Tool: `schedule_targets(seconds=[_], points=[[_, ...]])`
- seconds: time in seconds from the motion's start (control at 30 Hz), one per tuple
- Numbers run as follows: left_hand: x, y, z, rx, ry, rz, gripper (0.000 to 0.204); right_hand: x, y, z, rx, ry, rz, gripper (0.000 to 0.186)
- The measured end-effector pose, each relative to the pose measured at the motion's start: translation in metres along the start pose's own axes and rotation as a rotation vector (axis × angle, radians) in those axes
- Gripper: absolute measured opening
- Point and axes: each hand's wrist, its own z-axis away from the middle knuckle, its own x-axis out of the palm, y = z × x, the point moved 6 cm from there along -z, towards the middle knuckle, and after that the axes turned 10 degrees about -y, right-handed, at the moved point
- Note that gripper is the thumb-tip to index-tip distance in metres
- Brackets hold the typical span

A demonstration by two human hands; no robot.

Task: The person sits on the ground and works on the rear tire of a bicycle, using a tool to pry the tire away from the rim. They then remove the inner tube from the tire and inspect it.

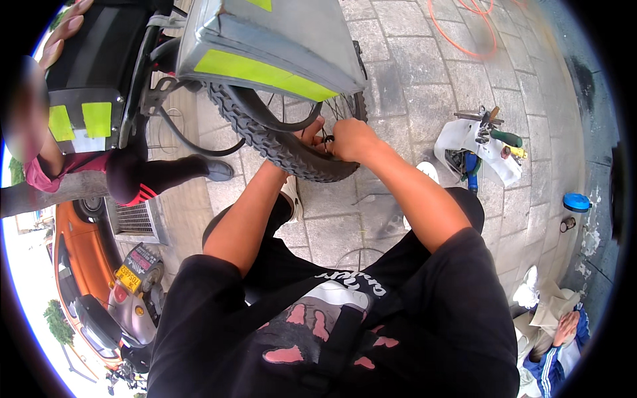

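A bicycle wheel with a knobby black tyre [282, 151] stands between my knees, under a grey metal box [279, 43] with yellow-green strips. My left hand [309, 131] reaches past the tyre to the rim and spokes; its bent fingers are partly hidden by the wheel. Close beside it, my right hand [353, 140] is closed at the rim, its fingertips by a small dark part. What either hand grips is too small and covered to name. A curved black tube [275, 121] arches over the tyre just above my hands.
At right a white bag [458, 136] holds several hand tools. An orange hose [488, 40] curls on the paving. A blue round object [576, 202] lies farther right. A person's hand [65, 30] rests on a black case [93, 60] at left. Another person [551, 325] sits lower right.
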Motion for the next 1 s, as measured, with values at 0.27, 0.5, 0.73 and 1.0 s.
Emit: schedule_targets(seconds=[0.27,0.5,0.73,1.0], points=[[0.008,0.021,0.008,-0.508,0.125,0.377,0.041,0.005,0.01,-0.009,-0.119,-0.049,-0.072,0.045],[0.017,0.027,0.01,-0.418,0.081,0.488,0.05,0.029,0.034,-0.02,-0.209,-0.122,-0.403,0.045],[0.029,-0.031,0.017,-0.337,-0.121,0.905,0.034,0.043,0.039,-0.016,-0.184,-0.182,-0.815,0.029],[0.033,-0.042,0.008,-0.273,-0.15,0.928,0.023,0.045,0.032,-0.004,-0.098,-0.11,-0.901,0.032]])
